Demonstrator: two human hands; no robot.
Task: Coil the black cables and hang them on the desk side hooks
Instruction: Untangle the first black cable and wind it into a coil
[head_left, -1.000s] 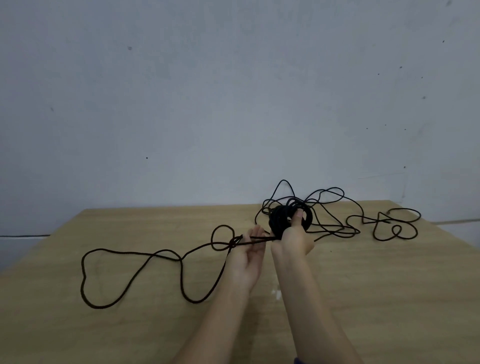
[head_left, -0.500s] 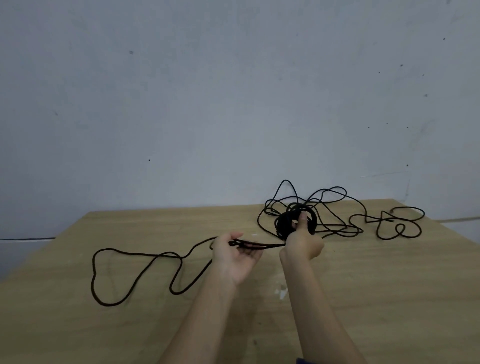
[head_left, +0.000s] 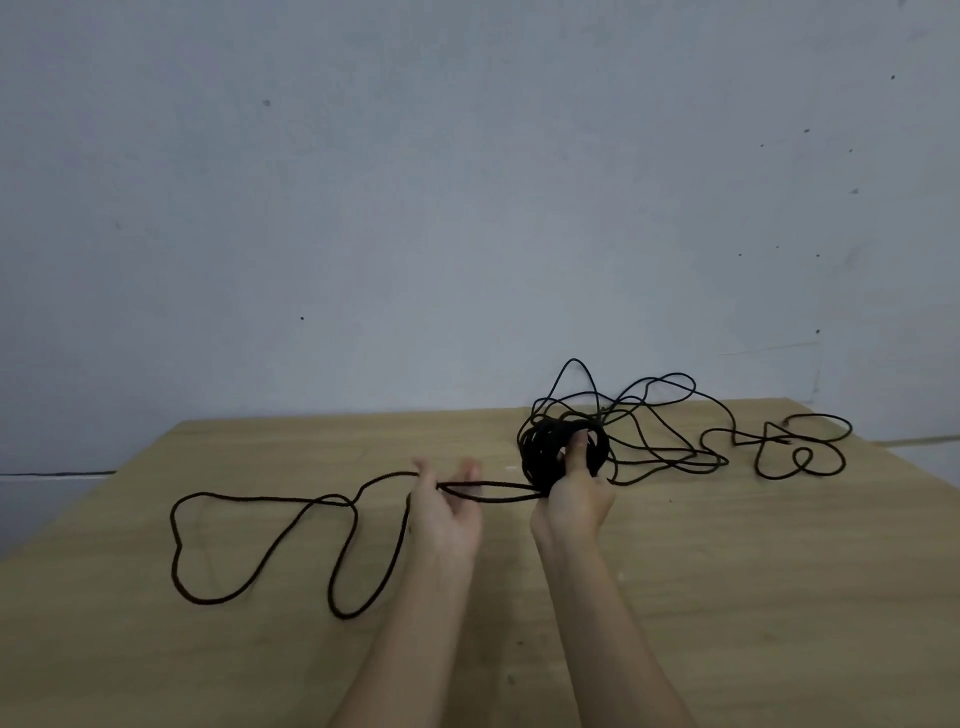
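A long black cable lies over the wooden desk (head_left: 727, 597). My right hand (head_left: 574, 499) grips a tight black coil (head_left: 545, 449) of it, thumb pressed up through the coil's middle. A doubled strand runs taut from the coil leftward to my left hand (head_left: 448, 512), which is palm up with the fingers spread, the strand crossing the fingers. Left of that hand the loose cable (head_left: 249, 525) trails in wide loops. No desk side hooks are in view.
Behind and to the right of the coil a tangle of loose black cable (head_left: 654, 426) spreads toward the desk's far right corner, ending in small loops (head_left: 802, 454). A plain grey wall (head_left: 467, 208) stands right behind the desk.
My left hand has slid left along the cable and opened, stretching a longer doubled strand from the coil. The small loop near it is gone, and the left loops have shifted.
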